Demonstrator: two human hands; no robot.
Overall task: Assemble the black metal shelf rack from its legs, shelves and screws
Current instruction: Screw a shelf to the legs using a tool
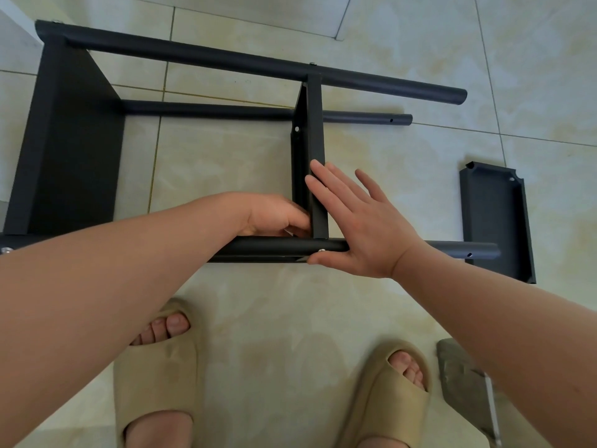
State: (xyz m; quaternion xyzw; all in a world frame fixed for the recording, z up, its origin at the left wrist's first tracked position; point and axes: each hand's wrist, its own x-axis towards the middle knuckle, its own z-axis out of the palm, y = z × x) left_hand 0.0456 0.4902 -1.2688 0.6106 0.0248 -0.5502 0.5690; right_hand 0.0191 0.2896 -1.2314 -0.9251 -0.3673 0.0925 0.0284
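Observation:
The black rack lies on its side on the tiled floor. One shelf (pixel 68 143) is fixed at the left between the tube legs. A second, middle shelf (pixel 315 124) stands between the far leg (pixel 258 64) and the near leg (pixel 274 247). My right hand (pixel 358 221) lies flat with straight fingers against the right face of the middle shelf, thumb beside a silver screw (pixel 321 250) in the near leg. My left hand (pixel 277 218) reaches under the shelf's left side at the near leg, fingers curled; what they hold is hidden.
A third loose shelf (pixel 497 218) lies on the floor at the right. A lower leg (pixel 365 119) with an open screw hole runs behind the middle shelf. My two feet in beige slippers (pixel 158 376) stand close below. A grey object (pixel 465 383) lies at the lower right.

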